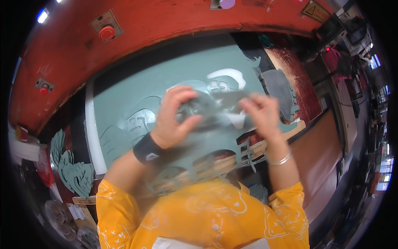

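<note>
A large grey-green sheet (124, 89) lies before me with curved outlines and openings cut through it, its ragged near edge hanging towards my body. Above its middle, my left hand (172, 118) curves thumb and fingers around a greyish cut-out piece (198, 108), smeared by motion. Opposite it, my right hand (262, 112) pinches a flat grey-green piece (230, 99) between thumb and fingers. Both pieces are too blurred to make out their full shape, and they seem to meet or overlap between the hands. White board (227, 76) shows through a curved opening beyond the right-hand piece.
A red machine body (166, 20) spans the far side, with red push buttons (107, 33) on it. Cut grey-green pieces (74, 172) are piled at the left. At the right stand a dark grey pad (277, 89) and a brown panel (319, 153).
</note>
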Available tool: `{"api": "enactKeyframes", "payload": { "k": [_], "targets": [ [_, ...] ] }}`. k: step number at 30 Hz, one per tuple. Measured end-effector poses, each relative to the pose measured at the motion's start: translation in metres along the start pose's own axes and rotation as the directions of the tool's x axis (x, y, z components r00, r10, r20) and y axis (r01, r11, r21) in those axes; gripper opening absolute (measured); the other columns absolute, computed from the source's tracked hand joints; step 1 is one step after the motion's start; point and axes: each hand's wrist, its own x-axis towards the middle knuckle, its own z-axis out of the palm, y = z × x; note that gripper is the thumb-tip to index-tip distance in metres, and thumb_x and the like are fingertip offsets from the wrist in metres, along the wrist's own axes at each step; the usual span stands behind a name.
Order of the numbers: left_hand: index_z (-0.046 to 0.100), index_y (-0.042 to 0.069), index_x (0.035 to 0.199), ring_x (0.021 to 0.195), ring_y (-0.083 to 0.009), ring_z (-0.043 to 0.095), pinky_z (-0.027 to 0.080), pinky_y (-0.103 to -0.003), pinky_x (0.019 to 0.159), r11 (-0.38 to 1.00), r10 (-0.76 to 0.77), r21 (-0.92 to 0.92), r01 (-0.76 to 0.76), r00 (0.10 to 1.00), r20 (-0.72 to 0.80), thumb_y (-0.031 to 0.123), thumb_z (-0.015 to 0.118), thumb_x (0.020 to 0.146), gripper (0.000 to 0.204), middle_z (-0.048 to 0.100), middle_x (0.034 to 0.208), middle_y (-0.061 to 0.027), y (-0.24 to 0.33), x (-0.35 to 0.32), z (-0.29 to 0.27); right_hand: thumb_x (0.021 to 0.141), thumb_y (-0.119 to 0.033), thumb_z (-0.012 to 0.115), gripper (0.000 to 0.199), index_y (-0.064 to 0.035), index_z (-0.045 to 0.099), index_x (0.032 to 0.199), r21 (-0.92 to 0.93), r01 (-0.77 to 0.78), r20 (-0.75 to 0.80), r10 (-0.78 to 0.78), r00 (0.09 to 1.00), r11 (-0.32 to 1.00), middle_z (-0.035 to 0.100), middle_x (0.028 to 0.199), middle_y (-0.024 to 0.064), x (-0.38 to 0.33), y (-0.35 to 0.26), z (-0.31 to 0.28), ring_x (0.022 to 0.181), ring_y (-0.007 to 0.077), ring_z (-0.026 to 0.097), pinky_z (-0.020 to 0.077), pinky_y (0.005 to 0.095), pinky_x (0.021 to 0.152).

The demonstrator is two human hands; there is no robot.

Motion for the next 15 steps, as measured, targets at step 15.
{"api": "enactKeyframes", "payload": {
  "k": [15],
  "targets": [
    [0.060, 0.007, 0.111, 0.111, -0.0344, 0.051, 0.040, -0.046, 0.096, 0.843, 0.133, 0.358, -0.401, 0.801, 0.584, 0.019, 0.068, 0.068, 0.046, 0.056, 0.116, -0.0143, -0.008, -0.032, 0.006, 0.084, -0.020, 0.066, 0.028, -0.0002, 0.067, 0.103, -0.817, -0.033, -0.280, -0.346, 0.895, 0.576, 0.070, 0.092, 0.0129, 0.045, 0.084, -0.264, 0.083, 0.0217, 0.067, 0.0499, 0.0298, 0.076]
  ]
}}
